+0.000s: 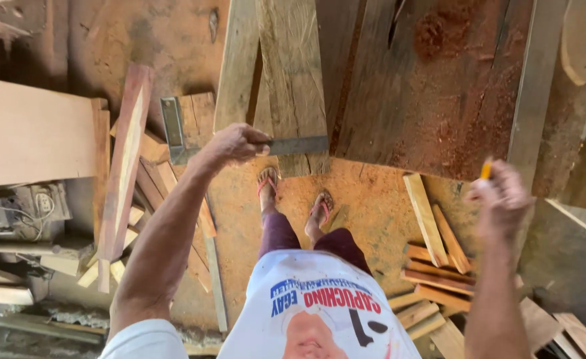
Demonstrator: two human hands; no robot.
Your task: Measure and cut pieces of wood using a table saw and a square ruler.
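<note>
My left hand (234,144) grips a metal try square (299,145) and presses its blade across the near end of a pale wooden plank (292,73). The square's wooden stock (188,126) hangs off to the left of the plank. Off to the right, my right hand (502,199) is raised and closed around a yellow pencil (486,170), away from the plank. The plank lies on a workbench (433,100) dusted with red sawdust.
My feet in sandals (268,179) stand on an orange dusty floor below the bench edge. Wood offcuts (433,279) lie piled at the right. Long boards (123,166) and a large pale panel (27,133) sit at the left.
</note>
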